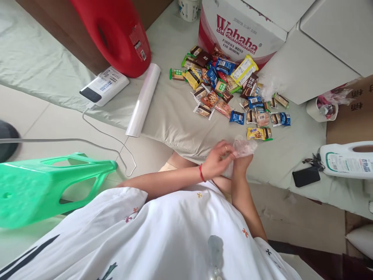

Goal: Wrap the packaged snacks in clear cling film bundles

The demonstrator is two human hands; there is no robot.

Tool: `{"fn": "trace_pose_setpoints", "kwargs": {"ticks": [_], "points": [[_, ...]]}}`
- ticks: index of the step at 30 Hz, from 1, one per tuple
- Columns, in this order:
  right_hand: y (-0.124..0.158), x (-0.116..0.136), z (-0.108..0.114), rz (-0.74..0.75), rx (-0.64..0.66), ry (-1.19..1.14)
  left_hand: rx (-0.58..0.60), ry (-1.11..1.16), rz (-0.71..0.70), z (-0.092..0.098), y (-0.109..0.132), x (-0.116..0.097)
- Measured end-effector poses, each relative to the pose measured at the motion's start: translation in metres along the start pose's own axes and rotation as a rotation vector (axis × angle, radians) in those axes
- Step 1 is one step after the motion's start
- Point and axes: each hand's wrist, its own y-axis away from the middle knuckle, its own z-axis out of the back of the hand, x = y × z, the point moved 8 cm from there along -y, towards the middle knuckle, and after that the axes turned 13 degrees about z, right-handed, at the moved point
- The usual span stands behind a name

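Both my hands meet at the front edge of a pale green sheet [175, 116]. My left hand [217, 159], with a red cord at the wrist, is closed in a pinch on a clear plastic bag [244, 147]. My right hand [243, 160] sits under the bag, its fingers closed round the bag's lower part. Just beyond the hands lies a heap of several wrapped snacks [227, 91] in blue, yellow, brown and green wrappers. The nearest one is a yellow cookie packet [255, 133].
A roll of clear bags [144, 99] lies left of the snacks. A red jug [116, 33] and a white device [104, 85] sit further left. A Wahaha carton [236, 33] stands behind. A black phone [305, 176] and white bottle [346, 160] lie right. A green stool [43, 186] is at left.
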Motion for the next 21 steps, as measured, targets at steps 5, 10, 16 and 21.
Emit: {"fn": "trace_pose_setpoints", "kwargs": {"ticks": [5,10,16,21], "points": [[-0.007,-0.013,0.02,-0.166,-0.239,-0.168,0.012,0.592,0.388,0.039,-0.01,0.028],[-0.001,-0.011,0.018,-0.321,-0.206,-0.416,-0.146,0.78,0.54,0.064,-0.006,0.048],[0.002,-0.008,0.012,-0.433,-0.215,-0.585,-0.466,0.581,0.498,0.104,-0.013,0.066],[0.002,-0.007,0.033,-0.438,-0.161,-0.439,-0.224,0.155,0.473,0.128,-0.016,0.045]]}}
